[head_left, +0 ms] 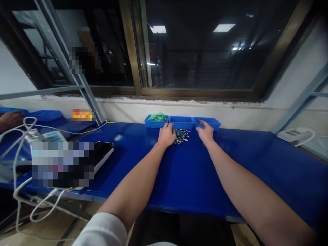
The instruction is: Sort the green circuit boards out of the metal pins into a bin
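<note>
A loose pile of thin, dark and silvery metal pieces (181, 136), perhaps rivets or screws, lies on the blue table (189, 181). My left hand (167, 135) rests at the pile's left side, fingers slightly bent and apart, with no held thing visible. To the right of the pile, my right hand (205, 134) is open, thumb and forefinger spread, in front of the right blue bin (214, 123). The middle blue bin (181, 122) stands just behind the pile. Green plastic-looking pieces (158, 117) fill the left blue bin (149, 124).
At the left lies a dark-screened device (104, 150) on a white base with white cables (17, 191). A power strip (294, 135) is at the far right. A grey metal post (89, 102) rises on the left. Another person's hand (11, 120) shows at the left edge.
</note>
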Tool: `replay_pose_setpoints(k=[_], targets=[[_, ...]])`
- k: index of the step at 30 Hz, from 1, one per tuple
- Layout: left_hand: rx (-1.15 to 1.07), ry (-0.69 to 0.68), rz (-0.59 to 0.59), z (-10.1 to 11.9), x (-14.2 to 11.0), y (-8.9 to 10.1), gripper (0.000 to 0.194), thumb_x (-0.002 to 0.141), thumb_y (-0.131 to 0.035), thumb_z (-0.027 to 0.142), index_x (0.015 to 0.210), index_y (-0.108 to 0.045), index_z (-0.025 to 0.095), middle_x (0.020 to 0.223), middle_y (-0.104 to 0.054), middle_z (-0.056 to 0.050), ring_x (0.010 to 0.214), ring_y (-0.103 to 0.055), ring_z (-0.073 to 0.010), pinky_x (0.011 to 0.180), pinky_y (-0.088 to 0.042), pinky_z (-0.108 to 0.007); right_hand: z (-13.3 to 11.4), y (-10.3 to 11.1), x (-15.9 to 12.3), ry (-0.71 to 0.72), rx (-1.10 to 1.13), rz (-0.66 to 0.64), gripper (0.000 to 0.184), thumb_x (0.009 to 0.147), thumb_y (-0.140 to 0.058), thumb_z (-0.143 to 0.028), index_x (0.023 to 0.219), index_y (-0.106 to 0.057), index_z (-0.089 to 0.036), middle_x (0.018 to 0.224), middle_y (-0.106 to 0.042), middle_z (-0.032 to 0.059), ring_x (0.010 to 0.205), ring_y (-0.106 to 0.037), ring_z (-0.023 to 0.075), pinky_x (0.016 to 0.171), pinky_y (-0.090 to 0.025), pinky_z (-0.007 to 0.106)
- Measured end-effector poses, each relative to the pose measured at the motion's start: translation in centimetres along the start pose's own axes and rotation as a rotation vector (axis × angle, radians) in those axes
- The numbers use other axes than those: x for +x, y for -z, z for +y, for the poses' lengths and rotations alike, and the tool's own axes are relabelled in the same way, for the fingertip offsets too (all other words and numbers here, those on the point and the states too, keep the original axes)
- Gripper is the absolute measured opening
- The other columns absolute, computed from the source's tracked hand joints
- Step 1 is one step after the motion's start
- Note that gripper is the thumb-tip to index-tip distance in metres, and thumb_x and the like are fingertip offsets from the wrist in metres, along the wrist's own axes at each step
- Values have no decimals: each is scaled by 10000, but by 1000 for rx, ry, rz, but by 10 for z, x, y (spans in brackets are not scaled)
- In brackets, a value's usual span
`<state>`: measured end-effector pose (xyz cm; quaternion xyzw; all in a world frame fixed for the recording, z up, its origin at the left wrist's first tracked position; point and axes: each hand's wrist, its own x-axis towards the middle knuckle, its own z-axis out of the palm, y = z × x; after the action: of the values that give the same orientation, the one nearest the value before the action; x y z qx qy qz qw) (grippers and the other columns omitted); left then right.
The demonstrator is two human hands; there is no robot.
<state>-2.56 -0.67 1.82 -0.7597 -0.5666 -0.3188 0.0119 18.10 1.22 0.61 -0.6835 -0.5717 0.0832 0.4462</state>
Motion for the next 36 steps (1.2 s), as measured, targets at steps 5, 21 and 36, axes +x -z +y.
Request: replay_pose_setpoints(k=[5,21,36], targets=[[-8,-14,23,-3,1,-3,334,873,-383,310,1166,-499,200,1199,-516,-85,1089,-502,-233,934,-380,-376,-7,3,-7,-37,-48,57,608,675,-531,-291,1275,-455,-227,1291,-487,81,1174,-346,321,928,-319,495],[122,54,-347,-5,-6,-8,802,711,-279,770,1342,-368,283,1443,-286,-128,1316,-192,-414,1012,-159,-567,-12,-20,-20,311,-337,-319,428,792,-469,-459,1148,-589,-254,1215,-523,91,1079,-405,323,859,-333,466],[133,-96,-279,-4,-3,-20,752,764,-271,718,1277,-426,191,1333,-433,-159,1234,-379,-321,985,-287,-477,-6,-21,-11,340,-35,-295,127,697,-603,-296,734,-674,-197,840,-652,51,785,-572,188,772,-417,321]])
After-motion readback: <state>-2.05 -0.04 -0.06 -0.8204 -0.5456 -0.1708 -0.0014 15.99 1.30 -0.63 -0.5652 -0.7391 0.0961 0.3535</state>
